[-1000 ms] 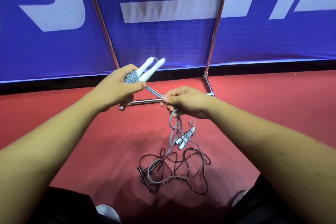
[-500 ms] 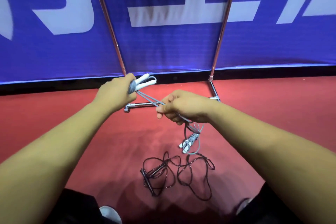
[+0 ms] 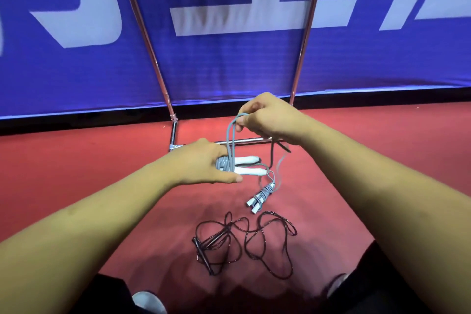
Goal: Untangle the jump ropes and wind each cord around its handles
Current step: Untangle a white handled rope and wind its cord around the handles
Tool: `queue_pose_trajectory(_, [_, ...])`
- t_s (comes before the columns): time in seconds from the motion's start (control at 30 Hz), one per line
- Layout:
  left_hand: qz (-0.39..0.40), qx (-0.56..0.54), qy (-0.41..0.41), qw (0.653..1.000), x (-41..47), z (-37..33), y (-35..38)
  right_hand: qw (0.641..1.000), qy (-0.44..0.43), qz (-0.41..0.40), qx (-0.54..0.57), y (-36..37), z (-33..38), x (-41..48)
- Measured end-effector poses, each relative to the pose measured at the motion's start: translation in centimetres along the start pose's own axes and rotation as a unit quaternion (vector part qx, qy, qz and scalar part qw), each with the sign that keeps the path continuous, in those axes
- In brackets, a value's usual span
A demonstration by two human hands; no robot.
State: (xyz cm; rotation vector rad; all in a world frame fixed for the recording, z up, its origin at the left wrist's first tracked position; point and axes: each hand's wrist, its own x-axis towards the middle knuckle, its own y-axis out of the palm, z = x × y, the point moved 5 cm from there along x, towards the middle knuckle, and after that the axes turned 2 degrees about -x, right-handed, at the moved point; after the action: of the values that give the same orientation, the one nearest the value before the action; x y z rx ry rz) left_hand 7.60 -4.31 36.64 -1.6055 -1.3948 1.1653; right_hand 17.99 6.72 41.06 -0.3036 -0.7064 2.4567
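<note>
1. Left hand (image 3: 204,163) grips the paired white handles (image 3: 248,166), with grey coils beneath its fingers.
2. Right hand (image 3: 267,117), at 12 o'clock of the handles, pinches a raised loop of grey cord (image 3: 230,135).
3. Technique: lay each turn snug beside the last, under even tension, with the thumb pinning the coils.
4. A wound grey rope (image 3: 261,196) lies at 5 o'clock of the handles, and the loose black rope (image 3: 244,239) at 6 o'clock.

Single head-mounted wide-angle view, looking forward and down over both forearms to the red floor (image 3: 102,166), close to it; blue banner (image 3: 229,71) stands behind the floor.
</note>
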Motion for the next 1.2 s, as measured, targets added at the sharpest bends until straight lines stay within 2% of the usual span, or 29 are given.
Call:
queue_pose_trajectory(0.2, [-0.038, -0.182, 0.044, 0.982, -1.6, -1.1, -2.1, 1.000, 0.007, -0.021, -0.005, -2.1, -1.9, -0.1])
queue_pose_trajectory(0.3, [-0.083, -0.339, 0.050, 0.936, -2.0, -1.2, -3.1, 0.999, 0.000, 0.003, 0.040, -1.0, -3.1, 0.1])
queue_pose_trajectory(0.37, [-0.156, -0.411, 0.041, 0.897, -1.7, -0.6, -4.2, 0.996, -0.004, 0.013, 0.083, -0.1, -3.3, 0.3])
queue_pose_trajectory(0.43, [-0.237, -0.446, 0.011, 0.863, -1.5, 1.1, -5.5, 0.994, -0.006, 0.032, 0.104, 1.0, -3.2, 0.3])
queue_pose_trajectory(0.5, [-0.287, -0.474, -0.019, 0.832, -1.4, 3.1, -6.5, 0.988, -0.005, 0.069, 0.141, 2.2, -3.1, 0.3])
queue_pose_trajectory(0.63, [-0.306, -0.490, -0.069, 0.813, -1.5, 5.6, -6.9, 0.956, 0.044, 0.143, 0.254, 3.9, -3.5, 0.3])
queue_pose_trajectory(0.73, [-0.325, -0.524, -0.085, 0.783, -1.3, 6.2, -7.0, 0.941, 0.062, 0.156, 0.293, 4.6, -3.5, 0.3])
queue_pose_trajectory(0.83, [-0.333, -0.521, -0.092, 0.780, -1.3, 6.6, -7.2, 0.921, 0.113, 0.127, 0.349, 4.7, -3.8, 0.4])
queue_pose_trajectory(0.87, [-0.329, -0.513, -0.090, 0.788, -1.4, 6.6, -7.2, 0.926, 0.132, 0.110, 0.337, 4.7, -4.2, 0.4])
queue_pose_trajectory(0.93, [-0.292, -0.496, -0.074, 0.814, -1.5, 5.9, -7.1, 0.971, 0.135, 0.059, 0.190, 4.2, -5.1, 0.6])
queue_pose_trajectory(0.97, [-0.264, -0.489, -0.063, 0.829, -1.5, 5.3, -7.0, 0.989, 0.109, 0.027, 0.096, 3.7, -4.9, 0.6])
queue_pose_trajectory(1.0, [-0.236, -0.481, -0.051, 0.843, -1.5, 4.6, -6.8, 0.995, 0.073, 0.000, 0.061, 3.5, -4.4, 0.7])
queue_pose_trajectory(1.03, [-0.212, -0.474, -0.039, 0.854, -1.4, 3.9, -6.6, 0.993, 0.043, -0.007, 0.106, 3.4, -3.6, 0.6])
queue_pose_trajectory(1.07, [-0.198, -0.471, -0.029, 0.859, -1.3, 3.3, -6.4, 0.979, 0.021, 0.015, 0.200, 3.7, -2.7, 0.4])
queue_pose_trajectory(1.13, [-0.196, -0.483, -0.013, 0.853, -1.2, 2.5, -6.3, 0.937, -0.015, 0.095, 0.335, 4.9, -0.9, 0.0])
queue_pose_trajectory(1.2, [-0.210, -0.511, -0.005, 0.834, -1.1, 2.4, -6.4, 0.932, -0.008, 0.128, 0.340, 6.3, -0.5, -0.2])
